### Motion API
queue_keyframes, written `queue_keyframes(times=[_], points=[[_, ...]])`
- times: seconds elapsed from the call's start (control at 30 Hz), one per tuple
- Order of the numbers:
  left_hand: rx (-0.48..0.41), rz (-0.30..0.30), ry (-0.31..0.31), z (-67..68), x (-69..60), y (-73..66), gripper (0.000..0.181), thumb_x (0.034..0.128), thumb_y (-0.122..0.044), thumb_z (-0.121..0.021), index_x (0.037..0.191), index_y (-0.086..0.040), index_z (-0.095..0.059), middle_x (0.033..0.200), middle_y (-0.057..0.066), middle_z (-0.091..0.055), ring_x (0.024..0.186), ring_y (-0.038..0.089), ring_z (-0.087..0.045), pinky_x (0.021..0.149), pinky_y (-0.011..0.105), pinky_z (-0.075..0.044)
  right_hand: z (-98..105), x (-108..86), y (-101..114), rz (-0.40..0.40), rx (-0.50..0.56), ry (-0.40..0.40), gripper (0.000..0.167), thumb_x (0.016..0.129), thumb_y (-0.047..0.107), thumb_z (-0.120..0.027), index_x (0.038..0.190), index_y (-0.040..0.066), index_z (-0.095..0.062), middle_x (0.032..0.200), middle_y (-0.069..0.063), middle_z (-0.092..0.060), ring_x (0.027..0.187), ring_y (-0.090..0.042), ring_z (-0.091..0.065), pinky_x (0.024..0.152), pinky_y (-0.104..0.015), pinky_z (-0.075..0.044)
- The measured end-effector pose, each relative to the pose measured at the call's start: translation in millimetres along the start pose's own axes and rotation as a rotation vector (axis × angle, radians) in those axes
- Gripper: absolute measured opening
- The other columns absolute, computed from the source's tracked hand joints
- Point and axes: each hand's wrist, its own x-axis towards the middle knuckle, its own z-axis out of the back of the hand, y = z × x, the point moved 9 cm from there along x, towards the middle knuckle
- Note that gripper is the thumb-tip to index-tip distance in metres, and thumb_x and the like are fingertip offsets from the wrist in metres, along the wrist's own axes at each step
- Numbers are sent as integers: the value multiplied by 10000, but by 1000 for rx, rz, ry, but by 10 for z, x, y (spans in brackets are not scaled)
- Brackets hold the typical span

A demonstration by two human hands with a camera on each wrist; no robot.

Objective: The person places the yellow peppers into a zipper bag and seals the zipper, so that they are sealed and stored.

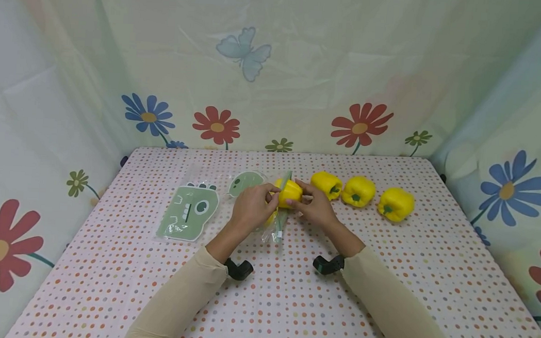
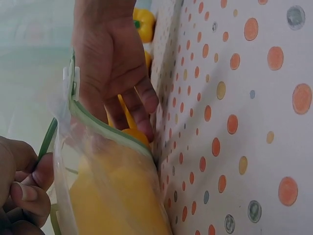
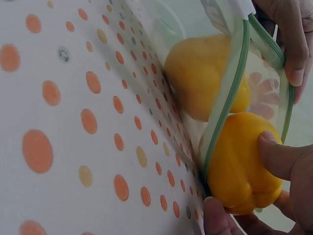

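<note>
One pepper (image 3: 195,73) sits inside the bag (image 3: 229,98), left hand (image 1: 251,208) pinching it; right hand (image 1: 318,208) grips a second pepper (image 3: 242,161) right at the opening, three more peppers (image 1: 359,189) left outside!

The dotted table (image 1: 271,306) carries three yellow peppers (image 1: 359,190), a flat green bag (image 1: 187,214) and an opened bag (image 1: 280,223).
</note>
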Motion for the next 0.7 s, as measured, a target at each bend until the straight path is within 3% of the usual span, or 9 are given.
queue_keyframes(times=[0.17,0.7], points=[[-9,7,3,1,-7,9,239,949,-227,-617,1119,-102,-730,679,-37,-664,438,74,-447,408,186,-336,-10,-15,-13,6,5,31,716,928,274,-682,1546,201,-328,1542,-114,-405,1214,-341,-590,724,-343,-598],[-2,-6,0,-10,-2,-5,237,949,-237,-620,1104,-101,-736,676,-31,-648,443,76,-451,407,182,-342,27,14,-38,9,77,-31,688,867,217,-757,1450,113,-407,1443,-203,-466,1199,-370,-601,714,-343,-600]])
